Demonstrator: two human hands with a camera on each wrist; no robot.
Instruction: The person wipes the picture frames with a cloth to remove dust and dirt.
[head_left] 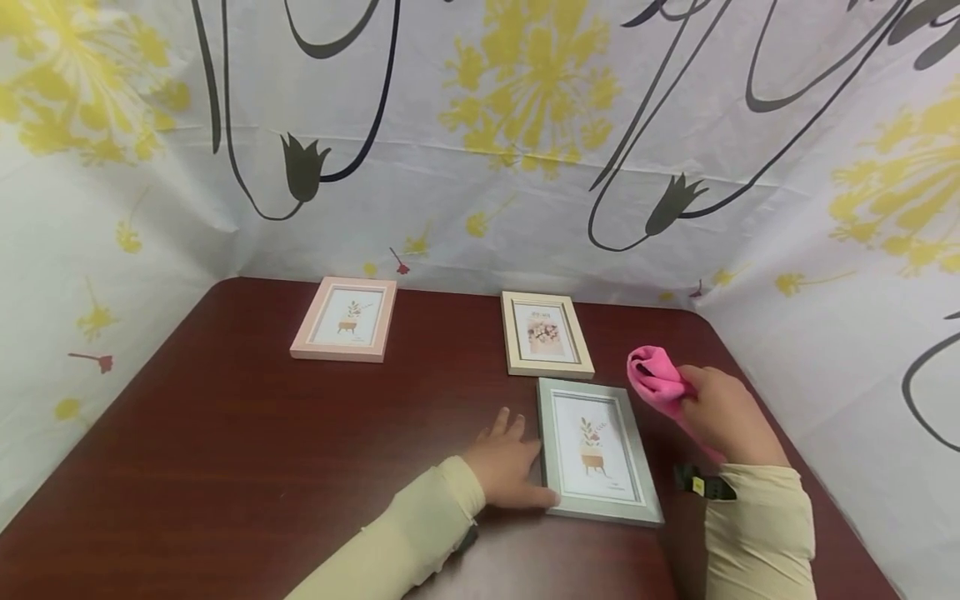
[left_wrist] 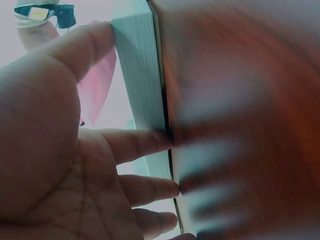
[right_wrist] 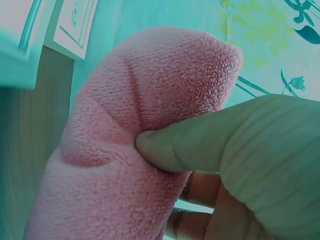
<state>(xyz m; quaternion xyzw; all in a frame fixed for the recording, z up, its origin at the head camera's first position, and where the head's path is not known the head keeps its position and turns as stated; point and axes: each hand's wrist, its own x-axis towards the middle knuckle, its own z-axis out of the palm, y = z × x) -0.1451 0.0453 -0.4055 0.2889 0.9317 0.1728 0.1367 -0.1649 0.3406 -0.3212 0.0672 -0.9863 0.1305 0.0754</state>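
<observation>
One grey-green frame (head_left: 600, 450) touched by left hand (head_left: 506, 464), pink cloth (head_left: 658, 377) in right hand (head_left: 726, 415)

Clock centred on grey-green frame, head view. Frame lies flat, face up, on the dark red table (head_left: 225, 442). Left hand at 9 o'clock: fingers straight and spread apart, thumb on the near-left corner, fingertips against the side edge; not wrapped round it. Right hand between 2 and 3: thumb pinches the cloth against curled fingers. Cloth bunched, top fold toward 1–2 o'clock, rest hanging past the hand. Cream frame (head_left: 547, 335) at 11, just beside; can't tell if they touch. Pink frame (head_left: 345, 320) at 10, well apart. Flowered sheet (head_left: 420, 208) stands behind, at 12.

Handling, judged: grey-green frame looks stiff, fairly light, smooth enough to slide; front pane maybe fragile, glass or plastic unclear. Best hold: opposite side edges, off the pane. Cloth looks fluffy, soft, very light, grippy; any bunched fold gives a good hold.
</observation>
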